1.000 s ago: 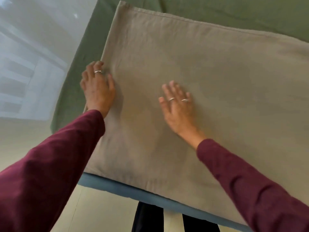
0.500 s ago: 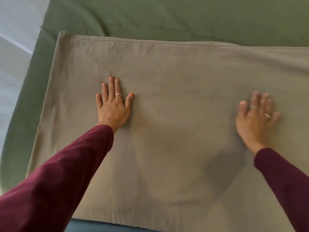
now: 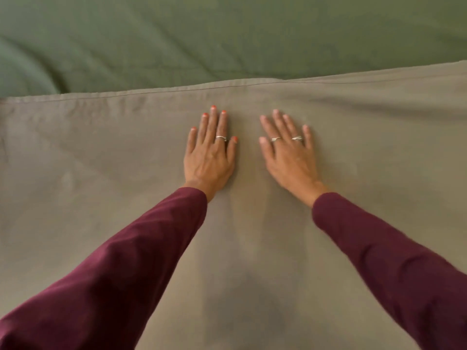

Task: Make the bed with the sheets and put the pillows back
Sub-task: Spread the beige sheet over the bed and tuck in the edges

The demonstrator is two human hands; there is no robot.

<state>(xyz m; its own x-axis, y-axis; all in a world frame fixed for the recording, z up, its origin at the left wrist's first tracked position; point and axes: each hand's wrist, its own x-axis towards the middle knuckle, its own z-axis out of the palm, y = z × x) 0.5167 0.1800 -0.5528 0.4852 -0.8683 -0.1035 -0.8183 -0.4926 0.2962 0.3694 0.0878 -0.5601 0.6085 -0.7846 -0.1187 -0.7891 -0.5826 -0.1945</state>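
Far left: green sheet [image 3: 156, 41] bunches into soft folds near the frame edge, then runs flat across the whole top of the view; below it, taupe sheet [image 3: 101, 173] fills the rest of the frame, lying over the green one, its stitched hem [image 3: 151, 93] running left to right and climbing a bit toward the right; small puckers along the hem on the left side, faint diagonal creases lower left.

Centre-left: left hand [image 3: 209, 155] flat on the taupe sheet, palm down, fingers straight and close together, pointing at the hem; not grasping anything, just pressing on cloth; one ring on it, nails painted orange-red; maroon sleeve [image 3: 121, 269] comes in from the bottom-left corner.

Centre-right: right hand [image 3: 288, 152] also flat, palm down, fingers straight and slightly spread, angled a little to the left; nothing held, resting on the same sheet; two rings; slightly motion-blurred; its own maroon sleeve enters from the bottom right.

The two hands sit near each other, apart, both just short of the hem; longer shallow wrinkles run through the taupe sheet at the upper right.
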